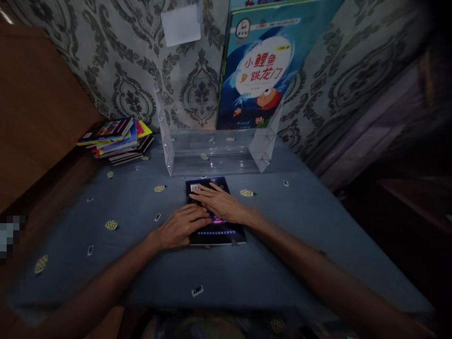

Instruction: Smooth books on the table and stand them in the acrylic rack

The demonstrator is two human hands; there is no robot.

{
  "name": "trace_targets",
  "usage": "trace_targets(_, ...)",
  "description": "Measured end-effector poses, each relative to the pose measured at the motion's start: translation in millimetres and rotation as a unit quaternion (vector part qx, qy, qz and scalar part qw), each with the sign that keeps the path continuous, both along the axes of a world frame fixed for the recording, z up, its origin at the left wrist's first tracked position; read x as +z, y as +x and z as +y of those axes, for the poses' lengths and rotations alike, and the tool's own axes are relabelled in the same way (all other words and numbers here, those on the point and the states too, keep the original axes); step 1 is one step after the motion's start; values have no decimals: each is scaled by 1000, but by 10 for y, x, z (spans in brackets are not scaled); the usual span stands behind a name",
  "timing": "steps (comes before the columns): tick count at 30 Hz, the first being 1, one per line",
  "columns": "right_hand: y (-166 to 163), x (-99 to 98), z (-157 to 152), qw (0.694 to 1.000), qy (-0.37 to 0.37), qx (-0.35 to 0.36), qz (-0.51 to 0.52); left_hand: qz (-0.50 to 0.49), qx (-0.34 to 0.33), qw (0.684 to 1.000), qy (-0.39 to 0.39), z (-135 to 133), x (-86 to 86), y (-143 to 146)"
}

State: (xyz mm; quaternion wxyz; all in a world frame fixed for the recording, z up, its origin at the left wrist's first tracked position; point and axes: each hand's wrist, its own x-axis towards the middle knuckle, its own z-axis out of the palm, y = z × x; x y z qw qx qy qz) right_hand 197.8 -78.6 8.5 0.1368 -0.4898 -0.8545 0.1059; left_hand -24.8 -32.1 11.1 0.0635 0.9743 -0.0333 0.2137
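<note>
A dark thin book [226, 234] lies flat on the blue patterned tablecloth [148, 273], close in front of me. Across its left middle rests my left hand [183, 225], fingers stretched out over the cover. My right hand [222, 203] lies flat on the upper part, its fingers pointing to the left and meeting the left fingertips. Both hands press on the cover without gripping it, and they hide much of its middle. A pale barcode patch shows near the top left corner.
Behind the book stands a clear acrylic rack [212, 162], with a blue picture book [261, 70] upright at its right. Several stacked books [120, 136] sit at the back left. A white card [181, 26] is on the patterned wall. A brown wooden panel [38, 108] borders the left.
</note>
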Motion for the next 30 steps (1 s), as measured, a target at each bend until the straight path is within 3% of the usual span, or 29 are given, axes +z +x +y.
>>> trace_targets(3, -20, -52, -29, 1000, 10, -19, 2, -5, -1, 1000, 8, -5, -5, -5)
trace_targets(9, 51, -154, -262, 982, 51, -181, -16, 36, 0, 999, -5, -5, 16, -31)
trace_targets(22, -91, -137, -1178, 992, 50, -111, -36, 37, 6, 999, -17, -12, 0, -53)
trace_targets(30, -149, -137, -1237, 989, 43, -138, -9, 177, 7, 981, -74, 54, 55, -196)
